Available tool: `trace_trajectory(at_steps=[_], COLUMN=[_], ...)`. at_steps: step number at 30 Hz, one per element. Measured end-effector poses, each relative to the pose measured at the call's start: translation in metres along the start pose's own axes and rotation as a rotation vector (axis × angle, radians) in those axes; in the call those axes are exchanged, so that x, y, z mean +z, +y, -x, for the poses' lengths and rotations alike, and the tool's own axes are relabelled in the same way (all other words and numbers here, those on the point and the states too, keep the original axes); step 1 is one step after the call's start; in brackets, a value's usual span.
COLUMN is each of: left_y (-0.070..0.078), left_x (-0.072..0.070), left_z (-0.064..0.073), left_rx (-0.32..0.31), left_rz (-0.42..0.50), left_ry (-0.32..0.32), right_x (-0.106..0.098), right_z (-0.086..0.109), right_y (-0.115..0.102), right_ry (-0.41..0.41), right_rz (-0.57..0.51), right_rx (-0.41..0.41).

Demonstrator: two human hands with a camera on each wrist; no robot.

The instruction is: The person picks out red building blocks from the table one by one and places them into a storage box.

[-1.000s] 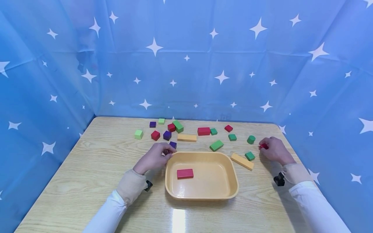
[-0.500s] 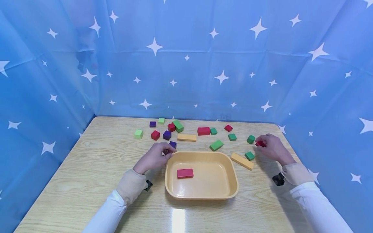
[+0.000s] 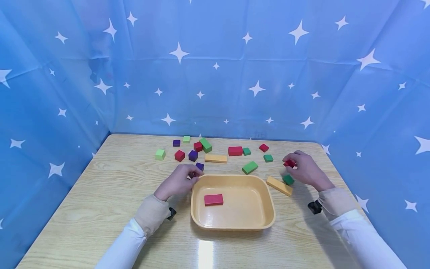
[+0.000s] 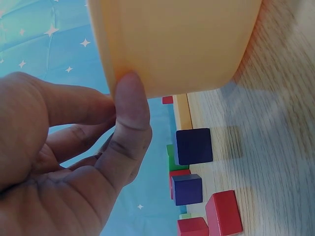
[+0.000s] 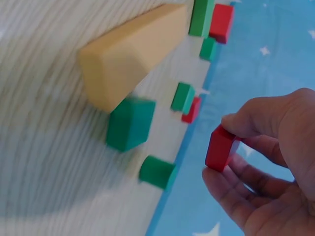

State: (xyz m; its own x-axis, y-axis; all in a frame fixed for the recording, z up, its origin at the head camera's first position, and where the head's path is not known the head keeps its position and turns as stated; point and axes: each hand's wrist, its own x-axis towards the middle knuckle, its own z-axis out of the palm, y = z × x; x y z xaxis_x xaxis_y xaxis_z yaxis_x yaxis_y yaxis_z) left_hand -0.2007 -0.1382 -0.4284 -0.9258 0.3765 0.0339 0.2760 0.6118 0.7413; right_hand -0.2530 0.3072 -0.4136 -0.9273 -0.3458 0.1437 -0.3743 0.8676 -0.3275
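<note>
My left hand pinches the rim of a pale orange plastic tub at its far left corner, thumb outside the wall in the left wrist view. Inside the tub lies a flat red block. Between thumb and fingers, my right hand holds a small red block above the table, right of the tub. Below that hand are a green block and a long orange block. A green cylinder shows in the right wrist view; in the head view the hand hides it.
Several red, green, purple and orange blocks lie across the back of the wooden table, among them a red block, a bright green block and an orange bar. A blue star-patterned curtain surrounds the table's back and sides.
My right hand has moved left with the small red block, passing over the green cylinder and now covering it in the head view. The left hand and tub stay put.
</note>
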Motion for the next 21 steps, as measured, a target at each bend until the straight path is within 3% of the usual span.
trace_trajectory(at_steps=[21], left_y=[0.000], left_x=[0.000], left_z=[0.000], left_rx=[-0.009], left_rz=[0.005], left_ry=[0.003], right_x=[0.001], right_z=[-0.014], right_y=[-0.051], right_ry=[-0.015], right_rz=[-0.028], right_rx=[-0.132])
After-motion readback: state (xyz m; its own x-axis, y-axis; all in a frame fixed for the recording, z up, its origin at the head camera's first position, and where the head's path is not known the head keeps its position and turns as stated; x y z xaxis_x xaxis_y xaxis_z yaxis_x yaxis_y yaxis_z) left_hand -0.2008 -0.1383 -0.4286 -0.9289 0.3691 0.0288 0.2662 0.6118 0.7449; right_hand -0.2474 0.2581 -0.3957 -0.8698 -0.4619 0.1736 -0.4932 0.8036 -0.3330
